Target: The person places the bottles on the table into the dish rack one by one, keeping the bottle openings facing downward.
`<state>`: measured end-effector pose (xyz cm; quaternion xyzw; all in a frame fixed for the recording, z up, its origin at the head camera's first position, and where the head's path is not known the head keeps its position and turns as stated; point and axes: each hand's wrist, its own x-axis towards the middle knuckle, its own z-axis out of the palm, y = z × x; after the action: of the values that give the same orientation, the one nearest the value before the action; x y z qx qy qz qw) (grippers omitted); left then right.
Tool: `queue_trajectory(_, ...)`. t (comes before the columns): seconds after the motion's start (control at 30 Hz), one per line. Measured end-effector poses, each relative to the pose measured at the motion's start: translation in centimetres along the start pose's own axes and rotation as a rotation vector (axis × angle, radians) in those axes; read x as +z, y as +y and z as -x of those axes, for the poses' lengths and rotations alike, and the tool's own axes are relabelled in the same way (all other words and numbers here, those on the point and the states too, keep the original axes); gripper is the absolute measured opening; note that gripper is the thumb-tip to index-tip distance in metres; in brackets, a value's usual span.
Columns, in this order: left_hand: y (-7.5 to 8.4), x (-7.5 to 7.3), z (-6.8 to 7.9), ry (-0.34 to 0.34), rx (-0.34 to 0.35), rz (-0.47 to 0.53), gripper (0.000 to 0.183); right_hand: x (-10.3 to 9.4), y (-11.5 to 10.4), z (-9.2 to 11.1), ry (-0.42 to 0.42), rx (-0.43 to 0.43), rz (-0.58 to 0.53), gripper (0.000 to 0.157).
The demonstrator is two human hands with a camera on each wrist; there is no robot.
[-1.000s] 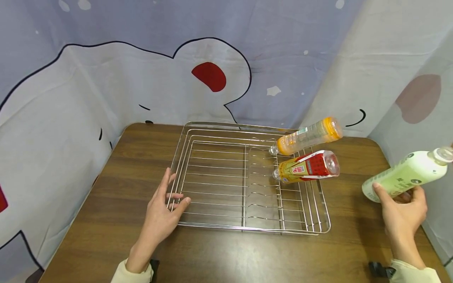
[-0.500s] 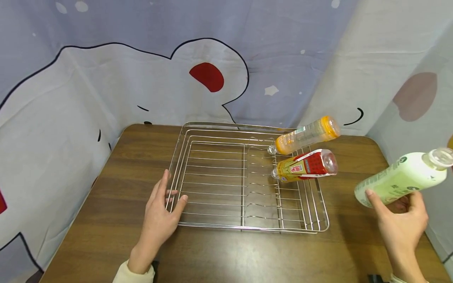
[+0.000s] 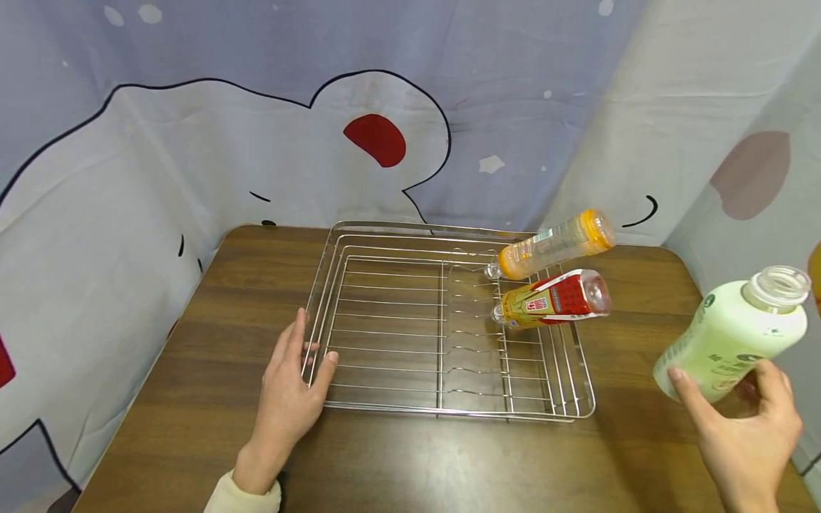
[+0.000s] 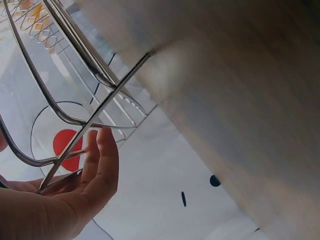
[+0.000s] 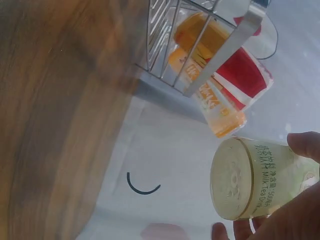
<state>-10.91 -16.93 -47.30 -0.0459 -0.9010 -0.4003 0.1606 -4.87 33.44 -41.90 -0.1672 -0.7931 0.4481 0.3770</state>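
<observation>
At the right, my right hand [image 3: 747, 434] grips a pale green milk tea bottle [image 3: 731, 342] round its lower part. The bottle is tilted, its uncapped neck pointing up and right; its base [image 5: 232, 180] faces the right wrist camera. My left hand [image 3: 291, 388] holds the left side of a metal wire rack [image 3: 442, 413], thumb inside and the other fingers at the outer wires [image 4: 102, 107]. Two bottles lean neck-down in the rack's right part: a clear one with orange ends [image 3: 554, 246] and a red and yellow one [image 3: 554, 299].
The rack stands on a brown wooden table [image 3: 410, 463]. A printed cloth [image 3: 256, 142] hangs behind the table and along both sides. An orange thing [image 3: 816, 274] shows at the right edge of the head view.
My right hand has shifted slightly right and turned the milk tea bottle more upright, its neck now tilting toward the camera. The left hand stays at the rack, and both leaning bottles keep their places.
</observation>
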Motion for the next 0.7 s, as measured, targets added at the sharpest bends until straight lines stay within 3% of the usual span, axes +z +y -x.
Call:
queue_trajectory(0.3, -0.23, -0.05, -0.01, -0.004, 0.025, -0.022, 0.083, -0.30, -0.56, 0.02, -0.055, -0.013, -0.023, 0.078)
queue_trajectory(0.7, -0.28, -0.08, 0.12, -0.008, 0.042, -0.025, 0.083, -0.35, -0.54, 0.16, -0.072, -0.022, 0.012, 0.079)
